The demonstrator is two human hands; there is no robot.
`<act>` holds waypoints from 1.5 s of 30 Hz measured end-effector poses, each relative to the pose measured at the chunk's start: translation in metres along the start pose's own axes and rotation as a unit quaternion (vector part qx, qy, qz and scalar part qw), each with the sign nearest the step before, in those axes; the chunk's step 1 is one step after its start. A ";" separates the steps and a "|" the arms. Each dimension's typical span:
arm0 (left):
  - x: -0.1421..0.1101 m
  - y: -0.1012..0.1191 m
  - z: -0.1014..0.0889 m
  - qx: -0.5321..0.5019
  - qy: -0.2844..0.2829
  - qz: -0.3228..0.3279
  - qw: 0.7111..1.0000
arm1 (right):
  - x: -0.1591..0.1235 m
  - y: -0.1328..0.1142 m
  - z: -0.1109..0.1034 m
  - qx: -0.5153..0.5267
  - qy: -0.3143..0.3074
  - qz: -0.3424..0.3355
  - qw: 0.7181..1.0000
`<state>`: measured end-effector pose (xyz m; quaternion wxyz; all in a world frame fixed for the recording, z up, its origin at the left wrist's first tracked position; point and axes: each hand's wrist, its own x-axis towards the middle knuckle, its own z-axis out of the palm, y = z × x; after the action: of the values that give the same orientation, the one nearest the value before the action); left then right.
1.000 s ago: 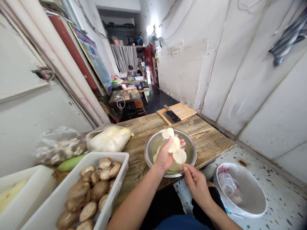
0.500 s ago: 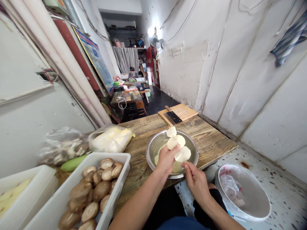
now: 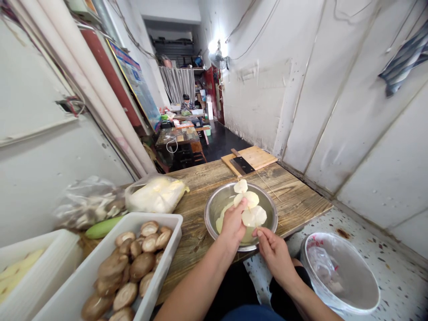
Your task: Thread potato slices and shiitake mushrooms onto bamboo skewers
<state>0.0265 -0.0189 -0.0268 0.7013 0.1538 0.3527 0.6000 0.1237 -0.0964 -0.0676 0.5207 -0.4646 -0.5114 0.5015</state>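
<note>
Pale potato slices (image 3: 254, 216) are threaded on a thin wooden skewer (image 3: 256, 226), held above a metal bowl (image 3: 209, 218). My right hand (image 3: 274, 249) pinches the skewer's near end, fingers closed. At the middle of the row, my left hand (image 3: 235, 223) is closed on a potato slice, thumb on its face. The slices lie one beyond another, a small one at the far end. Inside the bowl are more slices and cloudy liquid, partly hidden by my left hand.
Beyond the bowl, a cleaver (image 3: 242, 164) lies on a cutting board (image 3: 262, 156), with a loose skewer (image 3: 267, 185) nearby. Shiitake mushrooms (image 3: 143, 265) fill a white tub (image 3: 179, 227) on the left. A lined bin (image 3: 339, 272) stands at right. A person (image 3: 186, 103) sits far back.
My left hand has shifted slightly along the skewered slices, its thumb now higher on the middle slice. The right hand keeps its pinch; the view has moved a little.
</note>
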 end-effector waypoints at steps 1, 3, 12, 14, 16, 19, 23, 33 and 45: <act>0.000 -0.001 0.000 -0.002 0.001 0.000 1.000 | 0.000 -0.002 0.001 0.026 -0.003 0.017 1.000; 0.000 -0.001 0.000 -0.001 -0.013 -0.016 1.000 | 0.000 -0.006 0.001 0.096 -0.014 0.066 0.993; -0.006 0.006 -0.009 0.126 -0.065 0.016 0.990 | 0.002 -0.010 -0.002 0.167 -0.005 0.104 0.980; -0.005 0.006 -0.011 0.150 -0.041 0.043 0.987 | 0.002 -0.008 -0.003 0.094 -0.003 0.066 0.993; -0.003 0.006 -0.012 0.150 -0.022 0.043 0.987 | 0.001 -0.006 -0.005 -0.008 0.004 0.007 1.000; -0.001 0.005 -0.011 0.112 -0.019 0.026 0.993 | -0.001 -0.004 -0.007 -0.189 0.029 -0.096 0.977; 0.001 -0.001 -0.010 0.044 -0.012 0.002 0.999 | -0.003 -0.002 -0.010 -0.323 0.057 -0.155 0.932; 0.016 -0.003 -0.011 -0.024 -0.006 -0.118 0.993 | 0.003 0.001 -0.003 -0.017 0.013 0.013 1.000; 0.002 0.003 -0.021 0.133 -0.116 -0.034 0.984 | 0.003 -0.010 -0.007 0.054 -0.007 0.054 0.997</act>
<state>0.0103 -0.0210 -0.0404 0.7311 0.3021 0.3504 0.5015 0.1309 -0.0937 -0.0582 0.5141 -0.4589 -0.4611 0.5590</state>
